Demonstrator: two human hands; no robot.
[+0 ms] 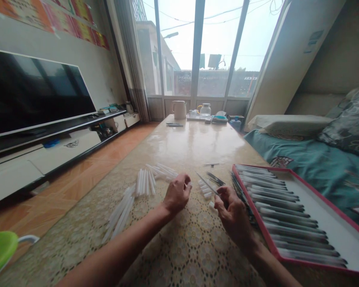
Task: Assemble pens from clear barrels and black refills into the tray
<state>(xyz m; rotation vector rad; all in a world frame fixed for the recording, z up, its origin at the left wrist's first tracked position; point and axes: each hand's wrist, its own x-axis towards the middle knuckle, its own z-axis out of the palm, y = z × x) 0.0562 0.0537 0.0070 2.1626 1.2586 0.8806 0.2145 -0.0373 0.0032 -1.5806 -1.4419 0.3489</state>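
Hands at work on the lace-covered table (179,255): your right hand (231,211) pinches a thin refill (206,183) between closed fingers, tip slanting up and away from the red-rimmed tray (317,199), which lies just right of that hand. Your left hand (177,194) curls shut around a white tube (188,184). More white tubes (145,181) lie left of the tray, beyond your left wrist. You appear mid-assembly; the next move calls for lining up refill and tube mouth.

Over the table (179,139), the right hand (231,211) pinches a thin rod (208,184), the left hand (176,194) closed near white tubes (145,181)
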